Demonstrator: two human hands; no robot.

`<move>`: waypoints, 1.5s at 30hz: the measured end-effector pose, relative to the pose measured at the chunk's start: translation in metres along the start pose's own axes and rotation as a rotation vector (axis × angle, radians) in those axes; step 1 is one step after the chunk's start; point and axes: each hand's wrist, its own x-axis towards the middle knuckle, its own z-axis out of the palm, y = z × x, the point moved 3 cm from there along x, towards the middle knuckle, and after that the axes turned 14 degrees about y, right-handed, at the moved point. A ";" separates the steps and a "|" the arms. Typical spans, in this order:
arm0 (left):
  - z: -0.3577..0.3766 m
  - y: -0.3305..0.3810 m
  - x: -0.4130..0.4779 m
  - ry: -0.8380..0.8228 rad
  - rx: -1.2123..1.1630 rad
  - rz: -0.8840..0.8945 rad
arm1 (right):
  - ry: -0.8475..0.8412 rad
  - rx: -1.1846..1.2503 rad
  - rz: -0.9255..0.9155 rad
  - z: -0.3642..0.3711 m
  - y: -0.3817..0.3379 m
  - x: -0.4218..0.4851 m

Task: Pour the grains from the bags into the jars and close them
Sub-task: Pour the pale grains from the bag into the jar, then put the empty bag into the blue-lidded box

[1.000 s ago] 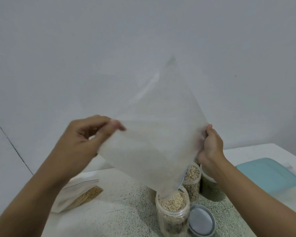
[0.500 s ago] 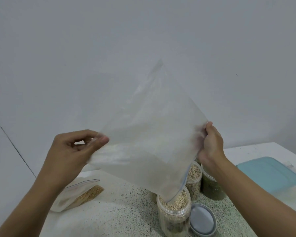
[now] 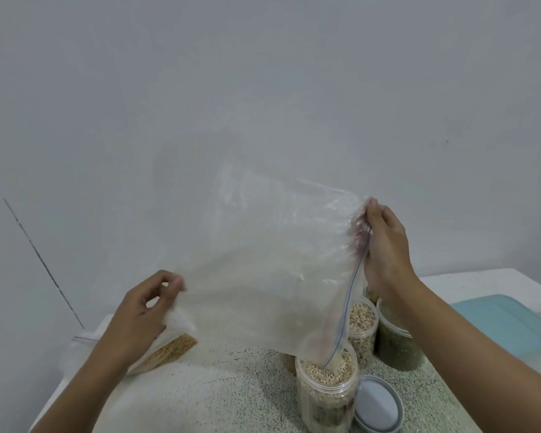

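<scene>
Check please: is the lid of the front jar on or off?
Off: the grey lid lies on the table beside the open jar.

Over the table (image 3: 216, 398), the left hand (image 3: 144, 317) pinches the lower left corner of the held bag (image 3: 272, 270) and the right hand (image 3: 384, 245) its upper right edge. The bag's lowest corner dips into the front jar (image 3: 325, 398). A lid (image 3: 377, 404) lies just right of that jar. Behind it stand a second jar (image 3: 361, 329) and a third jar (image 3: 397, 345). A second bag (image 3: 169, 354) lies at left, a flat container (image 3: 506, 323) at far right.
</scene>
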 end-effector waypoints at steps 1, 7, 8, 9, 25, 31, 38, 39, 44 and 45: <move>-0.001 -0.007 -0.001 -0.001 0.014 -0.003 | -0.037 0.000 -0.008 0.005 -0.002 -0.002; -0.003 -0.043 -0.008 0.077 0.166 0.026 | -0.121 -0.039 -0.111 0.025 -0.008 -0.011; -0.001 -0.046 -0.010 0.079 0.196 0.045 | -0.124 -0.056 -0.122 0.028 -0.008 -0.014; 0.000 -0.050 -0.011 0.073 0.229 0.057 | -0.133 -0.072 -0.130 0.031 -0.008 -0.017; 0.051 0.037 0.016 -0.079 0.180 0.261 | -0.396 -0.170 -0.125 0.059 -0.021 -0.044; 0.094 0.101 0.039 -0.248 -0.049 0.272 | -0.559 -0.101 -0.052 0.058 -0.034 -0.054; 0.117 0.128 0.037 -0.451 -0.170 0.257 | -0.648 0.023 0.028 0.050 -0.045 -0.057; 0.116 0.131 0.038 -0.449 -0.181 0.270 | -0.654 0.009 0.019 0.049 -0.044 -0.056; 0.105 0.142 0.043 -0.336 -0.192 0.349 | -0.698 -0.036 0.003 0.034 -0.040 -0.044; 0.102 0.144 0.044 -0.320 -0.187 0.355 | -0.716 -0.059 -0.007 0.032 -0.039 -0.042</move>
